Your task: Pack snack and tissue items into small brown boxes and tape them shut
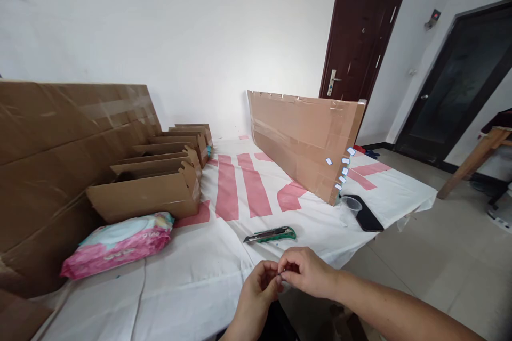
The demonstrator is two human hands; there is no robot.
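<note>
My left hand (pixel 260 287) and my right hand (pixel 306 272) meet at the front edge of the cloth-covered table, fingertips pinched together. Between them is something tiny and dark, too small to name. Just beyond my hands lies a box cutter (pixel 276 234) with a green handle, its tip pointing left. To the right, a clear plastic cup (pixel 351 204) stands beside a black phone (pixel 366 214). A cardboard panel (pixel 300 136) stands upright behind them, with several small white blue-edged stickers (pixel 345 171) along its near edge.
Several open cardboard boxes (pixel 144 194) line the left side, before a tall cardboard sheet (pixel 72 133). A pink pack of wipes (pixel 120 245) lies in front of them. Red stripes mark the white tablecloth (pixel 192 272). A dark red door (pixel 366 32) is at the back.
</note>
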